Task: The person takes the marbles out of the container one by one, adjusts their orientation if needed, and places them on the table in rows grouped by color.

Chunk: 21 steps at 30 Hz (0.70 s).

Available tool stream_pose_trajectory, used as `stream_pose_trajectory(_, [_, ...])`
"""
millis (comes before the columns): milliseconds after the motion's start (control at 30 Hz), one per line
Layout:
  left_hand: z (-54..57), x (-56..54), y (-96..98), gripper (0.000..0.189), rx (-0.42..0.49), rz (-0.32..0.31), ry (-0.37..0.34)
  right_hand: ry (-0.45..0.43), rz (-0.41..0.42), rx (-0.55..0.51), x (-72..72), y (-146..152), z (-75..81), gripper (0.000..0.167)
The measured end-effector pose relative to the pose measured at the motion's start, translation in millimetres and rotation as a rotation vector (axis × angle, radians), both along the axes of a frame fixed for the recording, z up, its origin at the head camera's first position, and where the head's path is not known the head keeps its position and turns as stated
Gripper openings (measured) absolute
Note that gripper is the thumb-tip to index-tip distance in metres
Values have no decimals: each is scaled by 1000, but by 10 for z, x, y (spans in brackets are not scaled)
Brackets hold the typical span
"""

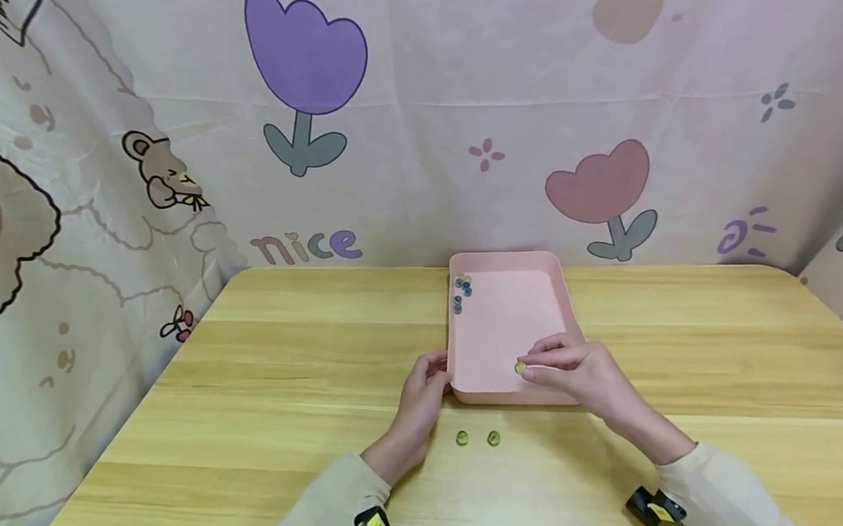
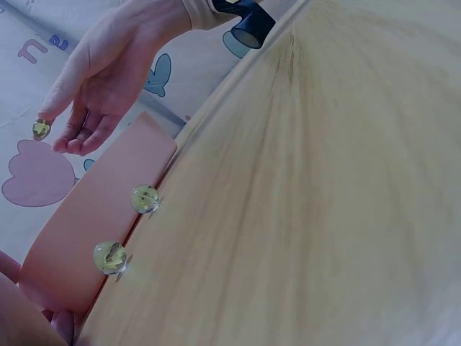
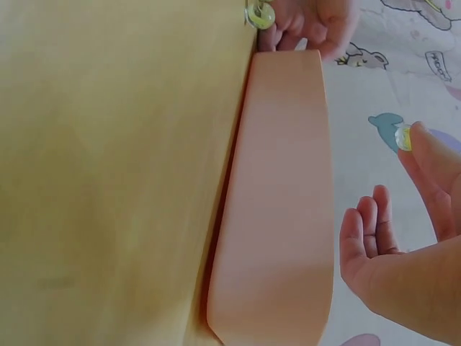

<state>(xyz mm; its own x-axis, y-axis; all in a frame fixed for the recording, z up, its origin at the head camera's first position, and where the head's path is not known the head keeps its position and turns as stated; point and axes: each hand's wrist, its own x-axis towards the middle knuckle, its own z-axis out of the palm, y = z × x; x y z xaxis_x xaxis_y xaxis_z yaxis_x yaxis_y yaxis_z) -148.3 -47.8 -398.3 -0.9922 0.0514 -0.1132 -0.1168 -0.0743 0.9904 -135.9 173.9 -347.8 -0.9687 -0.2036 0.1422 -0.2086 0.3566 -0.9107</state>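
Note:
My right hand (image 1: pixel 589 374) pinches a clear yellow-green glass marble (image 1: pixel 520 366) between thumb and index finger, over the near part of a pink tray (image 1: pixel 519 396). In the right wrist view, the held marble (image 3: pixel 405 138) sits at the fingertips while the other fingers curl loosely. My left hand (image 1: pixel 421 392) grips the tray's near left corner; in the right wrist view its fingers bend at the tray's end. Two more marbles with yellow-green cores, a left one (image 1: pixel 463 437) and a right one (image 1: pixel 493 438), lie on the table before the tray.
Several blue marbles (image 1: pixel 466 289) and a yellowish one lie along the tray's far left side. The wooden table (image 1: pixel 308 348) ends against a printed cloth (image 1: pixel 434 61) behind the tray. A small black camera is strapped on each sleeve.

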Motion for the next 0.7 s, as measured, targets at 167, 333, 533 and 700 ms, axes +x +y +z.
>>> stream_pose_trajectory(167, [-52,-1,1,39,-19,5,-19,5,18,24,51,-26,-41,19])
stream_pose_trajectory(333, [-57,3,16,40,-7,3,-3,6,22,51,86,-25,-61,19])
stream_pose_trajectory(533, [-31,15,4,40,1,4,0,-14,37,53,121,-73,-65,19])
stream_pose_trajectory(700, [-8,6,-9,40,2,7,12,-3,37,88,129,-102,-52,19])
